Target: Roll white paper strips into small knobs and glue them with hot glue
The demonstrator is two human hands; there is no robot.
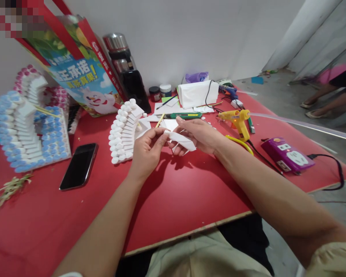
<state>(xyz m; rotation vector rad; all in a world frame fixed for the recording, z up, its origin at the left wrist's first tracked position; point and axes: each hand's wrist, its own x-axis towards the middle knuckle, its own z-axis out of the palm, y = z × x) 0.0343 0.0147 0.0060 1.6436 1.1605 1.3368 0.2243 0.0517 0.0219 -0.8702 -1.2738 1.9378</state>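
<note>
A thin, curved white paper strip is held up between my two hands over the red table. My left hand pinches its left end between thumb and fingertips. Curled around the strip from the right, my right hand has its thumb above and its fingers below; part of the strip is hidden there. Just left of my hands stands a small white staircase model edged with rounded white pieces. Behind my hands lie a green box cutter and scattered white card pieces.
To the right are a yellow glue gun and a purple power socket box with cords. On the left lie a phone and a blue-and-white staircase model. A shopping bag and a metal flask stand behind. Another person's legs show far right.
</note>
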